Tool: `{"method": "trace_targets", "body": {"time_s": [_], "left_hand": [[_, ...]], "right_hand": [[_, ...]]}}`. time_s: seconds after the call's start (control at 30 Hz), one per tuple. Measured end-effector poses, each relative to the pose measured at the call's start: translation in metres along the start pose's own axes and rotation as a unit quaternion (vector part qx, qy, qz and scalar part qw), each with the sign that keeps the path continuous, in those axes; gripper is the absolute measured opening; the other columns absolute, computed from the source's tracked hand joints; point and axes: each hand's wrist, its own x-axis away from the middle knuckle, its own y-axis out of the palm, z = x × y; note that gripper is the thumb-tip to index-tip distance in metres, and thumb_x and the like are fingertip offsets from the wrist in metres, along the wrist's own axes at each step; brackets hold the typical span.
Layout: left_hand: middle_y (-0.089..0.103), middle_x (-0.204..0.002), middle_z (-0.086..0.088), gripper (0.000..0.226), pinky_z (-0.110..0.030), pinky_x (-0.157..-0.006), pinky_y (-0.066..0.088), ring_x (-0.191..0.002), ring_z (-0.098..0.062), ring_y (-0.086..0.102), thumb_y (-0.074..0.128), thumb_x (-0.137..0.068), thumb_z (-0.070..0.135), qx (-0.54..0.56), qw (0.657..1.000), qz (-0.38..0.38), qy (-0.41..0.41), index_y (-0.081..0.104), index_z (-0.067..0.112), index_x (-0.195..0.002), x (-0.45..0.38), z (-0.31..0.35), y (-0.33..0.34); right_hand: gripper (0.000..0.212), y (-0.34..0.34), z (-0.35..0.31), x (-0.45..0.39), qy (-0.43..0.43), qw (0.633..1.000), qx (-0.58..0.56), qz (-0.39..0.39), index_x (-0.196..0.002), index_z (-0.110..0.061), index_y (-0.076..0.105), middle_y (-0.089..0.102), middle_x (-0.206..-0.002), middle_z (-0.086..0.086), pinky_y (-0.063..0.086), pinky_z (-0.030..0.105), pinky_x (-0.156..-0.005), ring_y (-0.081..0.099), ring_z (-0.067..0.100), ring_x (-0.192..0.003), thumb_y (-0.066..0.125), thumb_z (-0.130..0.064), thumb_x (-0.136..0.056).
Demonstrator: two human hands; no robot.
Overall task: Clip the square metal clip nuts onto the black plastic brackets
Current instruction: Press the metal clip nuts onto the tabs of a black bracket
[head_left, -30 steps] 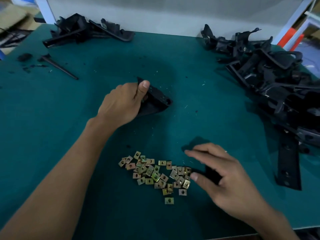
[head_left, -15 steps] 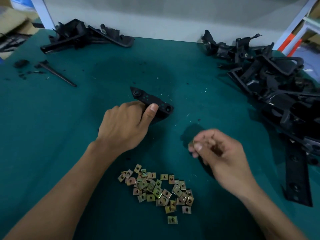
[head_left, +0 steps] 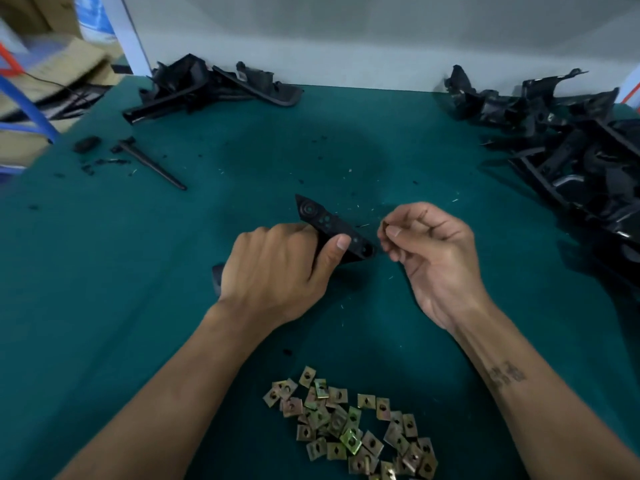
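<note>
Left hand (head_left: 277,271) wrapped around a black bracket (head_left: 332,225) mid-frame, thumb pressed on its top face, tight grip, bracket angled up and to the left over the green counter (head_left: 381,140). Right hand (head_left: 433,251) just beside the bracket's right end, pinching a small clip nut (head_left: 383,226) between thumb and fingertips, mostly hidden so hard to make out. Can't tell if the nut touches the bracket yet. Loose pile of clip nuts (head_left: 349,427) at the bottom center, between the two forearms. Big heap of black brackets (head_left: 571,140) along the right edge, smaller bunch (head_left: 207,88) at the upper left by the wall. Thin black stick-like piece (head_left: 152,164) and crumbs of plastic at the left.
</note>
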Motion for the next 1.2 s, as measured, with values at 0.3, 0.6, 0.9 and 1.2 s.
{"method": "trace_targets", "body": {"time_s": [0.3,0.6,0.9,1.2], "left_hand": [[0.034,-0.056,0.005,0.051,-0.03,-0.048,0.025,-0.044,-0.028,0.032,0.023,-0.101,0.054,0.023,1.0,-0.002,0.009,0.025,0.023,-0.06,0.002,0.004,0.002],[0.041,-0.059,0.005,0.056,-0.032,-0.048,0.03,-0.048,-0.031,0.042,0.024,-0.099,0.06,0.037,0.999,-0.007,0.022,0.038,0.019,-0.064,0.001,0.003,0.003],[0.055,-0.065,0.0,0.051,-0.03,-0.048,0.029,-0.052,-0.036,0.052,0.03,-0.101,0.057,0.044,0.998,0.005,0.038,0.04,0.019,-0.068,0.001,0.002,0.005],[0.062,-0.07,0.001,0.061,-0.031,-0.05,0.03,-0.057,-0.037,0.057,0.029,-0.099,0.06,0.048,0.998,0.012,0.038,0.059,0.015,-0.073,0.001,0.002,0.005]], "right_hand": [[0.016,0.0,-0.002,-0.002,0.026,0.999,-0.016,-0.025,-0.085,-0.007,0.078,0.07,-0.079,0.009,0.051,0.022,-0.066,0.064,0.017,-0.076,0.073,0.0,-0.071],[0.02,0.004,0.0,-0.001,0.017,0.999,0.021,-0.02,-0.09,-0.01,0.078,0.071,-0.083,0.009,0.052,0.026,-0.069,0.064,0.018,-0.078,0.072,0.004,-0.077],[0.017,0.01,0.003,-0.001,0.005,0.999,0.05,0.018,-0.07,-0.016,0.077,0.072,-0.073,0.006,0.053,0.028,-0.07,0.062,0.018,-0.071,0.077,0.001,-0.072],[0.024,0.011,0.002,0.0,-0.013,0.994,0.108,0.009,-0.065,-0.023,0.077,0.071,-0.075,-0.005,0.051,0.025,-0.073,0.062,0.013,-0.076,0.074,-0.001,-0.071]]}}
